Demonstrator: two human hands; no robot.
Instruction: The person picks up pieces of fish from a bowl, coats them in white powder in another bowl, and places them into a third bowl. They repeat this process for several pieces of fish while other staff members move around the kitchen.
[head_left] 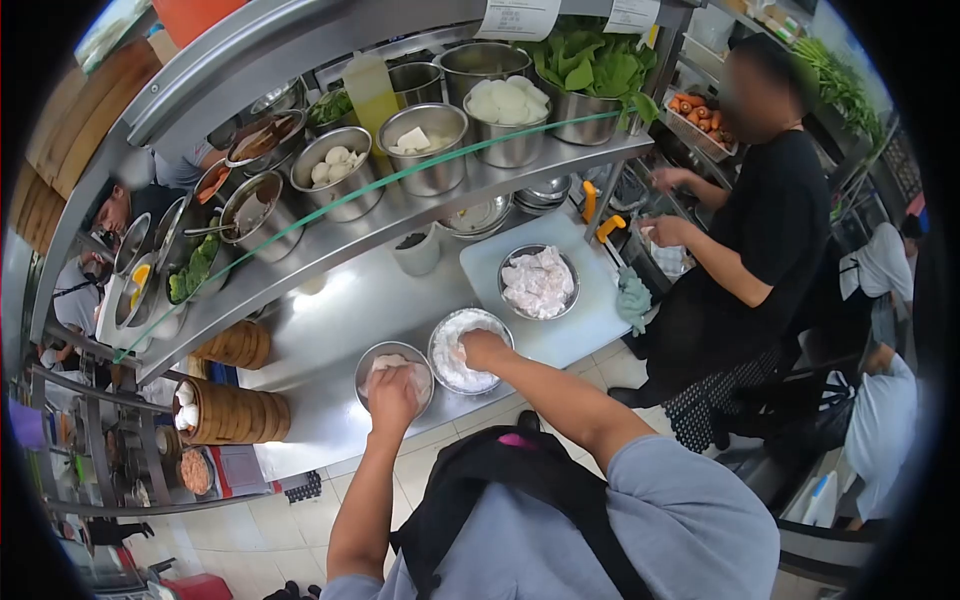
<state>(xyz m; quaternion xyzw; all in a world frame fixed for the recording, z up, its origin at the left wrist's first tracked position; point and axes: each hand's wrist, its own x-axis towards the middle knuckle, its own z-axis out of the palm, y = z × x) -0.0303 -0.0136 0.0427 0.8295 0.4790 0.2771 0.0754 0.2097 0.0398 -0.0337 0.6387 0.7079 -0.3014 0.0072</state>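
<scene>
My left hand [393,392] is down in a steel bowl [364,402] of pale, raw-looking meat pieces [422,384]. Its whitened fingers curl into the pieces; what lies under them is hidden. In the steel bowl beside it, my right hand [485,350] reaches into white flour [458,376], which hides its fingertips. Just beyond, a third steel bowl [577,296] holds white-coated pieces [540,280] and stands on a white cutting board [598,318].
A steel shelf [420,190] with pots of ingredients overhangs the counter's far side. Bamboo steamers [240,410] stand at the left. A green cloth [632,298] lies at the board's right edge. A co-worker in black [770,215] stands close on the right.
</scene>
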